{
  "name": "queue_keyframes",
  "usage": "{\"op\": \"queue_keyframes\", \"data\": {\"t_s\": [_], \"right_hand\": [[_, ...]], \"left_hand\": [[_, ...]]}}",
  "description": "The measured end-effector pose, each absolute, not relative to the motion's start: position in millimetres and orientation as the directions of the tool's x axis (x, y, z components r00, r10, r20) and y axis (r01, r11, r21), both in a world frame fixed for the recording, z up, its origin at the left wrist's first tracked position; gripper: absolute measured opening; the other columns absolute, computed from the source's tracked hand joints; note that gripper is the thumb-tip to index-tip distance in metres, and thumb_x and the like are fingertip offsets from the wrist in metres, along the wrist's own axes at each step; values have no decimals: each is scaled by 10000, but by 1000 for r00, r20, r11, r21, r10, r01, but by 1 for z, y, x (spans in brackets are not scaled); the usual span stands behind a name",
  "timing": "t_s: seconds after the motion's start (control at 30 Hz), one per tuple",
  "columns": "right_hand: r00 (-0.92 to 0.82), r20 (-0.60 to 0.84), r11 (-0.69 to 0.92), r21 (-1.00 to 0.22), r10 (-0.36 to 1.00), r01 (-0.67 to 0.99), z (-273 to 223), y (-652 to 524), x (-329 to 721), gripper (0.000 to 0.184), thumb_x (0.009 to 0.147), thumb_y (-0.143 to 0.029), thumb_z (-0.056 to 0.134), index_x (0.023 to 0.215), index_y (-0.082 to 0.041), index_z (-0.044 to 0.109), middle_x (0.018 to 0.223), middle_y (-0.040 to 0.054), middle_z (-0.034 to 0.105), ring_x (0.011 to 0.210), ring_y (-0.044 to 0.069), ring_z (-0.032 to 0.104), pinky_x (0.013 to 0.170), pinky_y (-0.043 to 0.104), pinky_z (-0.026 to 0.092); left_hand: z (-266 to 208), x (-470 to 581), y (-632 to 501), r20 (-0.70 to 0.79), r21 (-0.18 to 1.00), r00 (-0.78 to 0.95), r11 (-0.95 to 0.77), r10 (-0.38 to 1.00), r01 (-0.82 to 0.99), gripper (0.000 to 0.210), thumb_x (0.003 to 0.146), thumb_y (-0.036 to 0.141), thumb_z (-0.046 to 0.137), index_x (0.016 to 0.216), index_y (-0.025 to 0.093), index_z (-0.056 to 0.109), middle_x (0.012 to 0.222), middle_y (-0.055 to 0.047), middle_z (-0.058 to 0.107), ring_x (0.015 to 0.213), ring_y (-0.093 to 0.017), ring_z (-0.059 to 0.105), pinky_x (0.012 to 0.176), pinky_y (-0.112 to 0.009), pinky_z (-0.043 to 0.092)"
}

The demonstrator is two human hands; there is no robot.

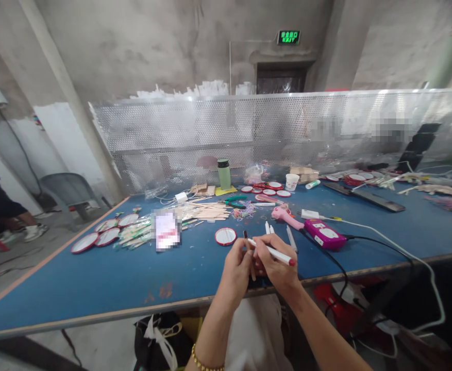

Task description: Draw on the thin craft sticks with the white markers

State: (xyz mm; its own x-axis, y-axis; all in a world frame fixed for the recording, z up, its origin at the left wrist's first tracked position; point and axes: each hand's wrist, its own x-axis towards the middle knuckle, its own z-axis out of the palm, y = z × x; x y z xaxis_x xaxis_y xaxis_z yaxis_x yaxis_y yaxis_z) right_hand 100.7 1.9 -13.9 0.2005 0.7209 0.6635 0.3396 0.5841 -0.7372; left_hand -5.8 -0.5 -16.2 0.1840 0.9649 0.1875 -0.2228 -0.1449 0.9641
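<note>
Marker and stick near desk's front edge

The right hand has its grip around the white marker; the left hand pinches the thin stick in its grip. A red-rimmed disc lies just beyond.

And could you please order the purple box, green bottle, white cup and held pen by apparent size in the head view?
1. Purple box
2. Green bottle
3. White cup and held pen, unranked: the pen looks longer but thinner, and sits nearer.
</note>
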Motion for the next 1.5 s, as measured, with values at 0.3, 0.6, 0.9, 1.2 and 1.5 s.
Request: {"op": "queue_keyframes", "data": {"t_s": [0.3,0.6,0.9,1.2,1.5], "right_hand": [[194,655,587,-747,730,313,-14,3,100,221,855,-334,557,701,-207,653,557,-19,638,437,108,566,448,207,478],[220,681,603,-726,699,331,-12,1,100,214,855,-309,541,702,-204,649,572,-15,650,418,101,560,418,197,465],[193,699,630,-709,689,318,-14,3,99,206,858,-292,554,691,-199,631,527,-35,621,382,85,543,381,169,444],[201,726,644,-680,657,352,-12,3,100,201,857,-276,555,695,-197,642,544,-30,633,411,87,559,403,166,450],[206,719,635,-687,664,351,-14,3,99,209,862,-282,555,696,-193,645,537,-30,625,391,85,538,402,175,448]], "left_hand": [[-14,-5,-1,200,962,167,-162,965,-218,278,773,432,601,748,196,455,552,72,464,427,-65,410,406,-177,368],[-14,-5,-2,158,959,194,-103,968,-265,328,747,468,632,781,193,457,601,62,492,482,-71,460,448,-178,414],[-23,-5,3,169,963,184,-123,968,-238,300,770,448,596,785,194,437,579,69,487,463,-64,434,426,-166,395],[-21,-6,2,153,964,185,-105,971,-244,326,748,463,613,789,198,428,581,71,480,464,-69,438,425,-175,396],[-16,-5,-1,173,956,187,-119,967,-268,343,732,483,632,761,199,442,554,76,471,447,-68,442,421,-172,396]]}}
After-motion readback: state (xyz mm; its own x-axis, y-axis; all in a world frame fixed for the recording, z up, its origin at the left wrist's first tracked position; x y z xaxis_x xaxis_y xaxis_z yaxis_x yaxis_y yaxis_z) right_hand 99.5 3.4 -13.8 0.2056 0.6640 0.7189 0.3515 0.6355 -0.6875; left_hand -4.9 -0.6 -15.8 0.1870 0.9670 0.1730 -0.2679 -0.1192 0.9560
